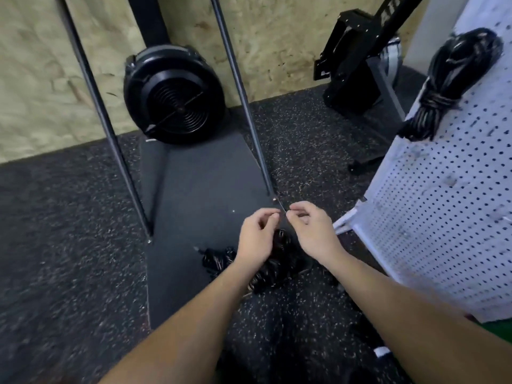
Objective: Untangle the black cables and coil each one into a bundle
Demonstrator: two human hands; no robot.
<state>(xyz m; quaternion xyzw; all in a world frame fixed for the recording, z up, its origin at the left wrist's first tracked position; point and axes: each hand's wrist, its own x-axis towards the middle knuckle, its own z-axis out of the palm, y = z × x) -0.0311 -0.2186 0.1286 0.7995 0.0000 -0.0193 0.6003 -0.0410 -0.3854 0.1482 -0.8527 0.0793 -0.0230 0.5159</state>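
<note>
Fingers of both the left hand (256,236) and right hand (313,227) pinch a thin cable end (282,208) above the tangled black cables (273,266).

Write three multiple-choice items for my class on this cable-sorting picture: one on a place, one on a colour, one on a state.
1. Where does the tangled pile of black cables lie?
A. on the floor beneath the hands
B. on a shelf
C. inside a box

2. What colour is the perforated pegboard panel?
A. red
B. white
C. yellow

3. What are the left hand and the right hand doing?
A. lying flat on the floor
B. pinching a thin cable end between them
C. gripping the round black fan

Answers: 1 A, the pile shows on the floor under the wrists; 2 B, the panel is white with dark holes; 3 B, both sets of fingertips meet on the strand.
</note>
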